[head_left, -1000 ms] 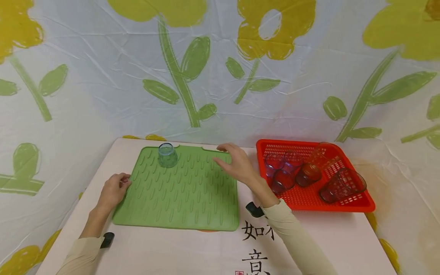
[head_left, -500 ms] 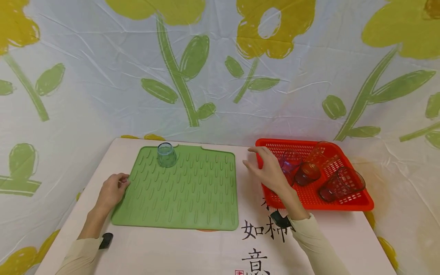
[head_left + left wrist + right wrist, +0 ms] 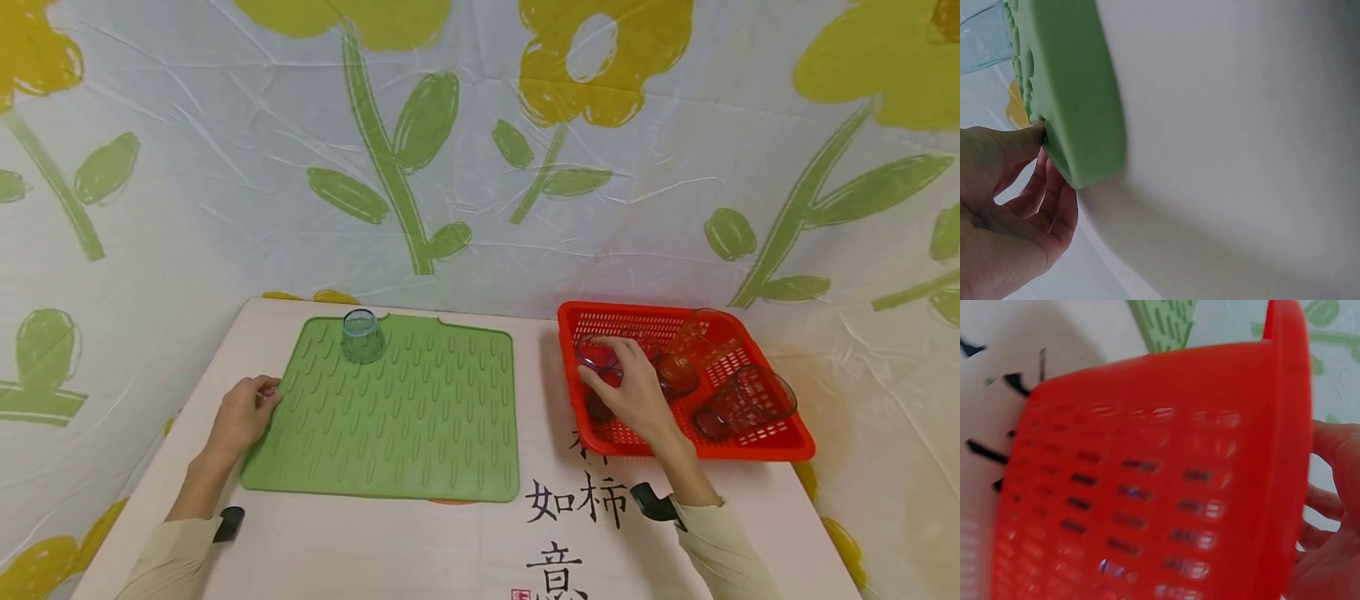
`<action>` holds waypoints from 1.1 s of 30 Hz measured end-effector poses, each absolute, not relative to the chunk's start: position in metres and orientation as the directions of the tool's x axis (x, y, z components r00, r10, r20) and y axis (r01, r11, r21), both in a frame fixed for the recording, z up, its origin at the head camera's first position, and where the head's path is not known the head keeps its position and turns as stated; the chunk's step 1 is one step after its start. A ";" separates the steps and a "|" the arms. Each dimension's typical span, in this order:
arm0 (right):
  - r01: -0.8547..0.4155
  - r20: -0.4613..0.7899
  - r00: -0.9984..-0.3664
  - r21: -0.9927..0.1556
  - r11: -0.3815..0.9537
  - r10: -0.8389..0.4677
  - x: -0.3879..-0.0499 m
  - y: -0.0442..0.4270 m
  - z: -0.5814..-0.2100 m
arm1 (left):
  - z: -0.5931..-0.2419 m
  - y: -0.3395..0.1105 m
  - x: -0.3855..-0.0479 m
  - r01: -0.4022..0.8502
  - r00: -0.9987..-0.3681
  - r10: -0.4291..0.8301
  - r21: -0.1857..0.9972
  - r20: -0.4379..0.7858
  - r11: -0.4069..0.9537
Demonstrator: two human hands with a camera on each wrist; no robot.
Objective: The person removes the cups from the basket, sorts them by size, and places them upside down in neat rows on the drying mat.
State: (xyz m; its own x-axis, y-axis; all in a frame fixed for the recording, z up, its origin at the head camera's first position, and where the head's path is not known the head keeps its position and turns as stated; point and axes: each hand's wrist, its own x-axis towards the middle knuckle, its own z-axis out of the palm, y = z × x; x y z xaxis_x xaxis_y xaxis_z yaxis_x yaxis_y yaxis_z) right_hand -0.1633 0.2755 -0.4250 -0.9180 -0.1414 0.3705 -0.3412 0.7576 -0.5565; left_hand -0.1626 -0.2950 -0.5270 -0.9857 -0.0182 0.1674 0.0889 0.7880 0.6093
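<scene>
A green drying mat (image 3: 405, 408) with raised ridges lies on the table. My left hand (image 3: 243, 415) pinches its left edge; in the left wrist view the thumb (image 3: 1029, 139) lies on the rim and the other fingers bend against its side. Upside down near the mat's far left corner stands a pale blue glass (image 3: 363, 337). My right hand (image 3: 636, 387) hovers over the left part of a red plastic basket (image 3: 678, 450), thumb and fingers spread apart, holding nothing. Below it are a purple-tinted glass (image 3: 595, 354) and a dark reddish glass (image 3: 600, 408), partly hidden by the hand.
More glasses lie in the basket: a reddish tumbler (image 3: 678, 375), a tall clear glass (image 3: 701, 337) and a large tilted glass (image 3: 742, 404). The pale tablecloth (image 3: 360, 550) carries black written characters (image 3: 577, 500). A flowered cloth (image 3: 285, 167) hangs behind the table.
My right hand has moved from above the mat's far right corner rightward to over the basket. My left hand has stayed at the mat's edge, and the blue glass stands where it was.
</scene>
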 end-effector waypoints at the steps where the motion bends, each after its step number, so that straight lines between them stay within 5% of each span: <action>1: -0.330 0.364 -0.922 -0.558 0.761 -0.133 -0.162 0.278 -0.427 | -0.527 -0.295 -0.163 0.089 -0.986 -0.018 0.609 0.168 0.788; 33: -0.057 0.002 -0.998 -0.552 0.832 -0.067 -0.144 0.313 -0.447 | -0.520 -0.296 -0.163 0.118 -0.989 0.054 0.516 0.138 0.848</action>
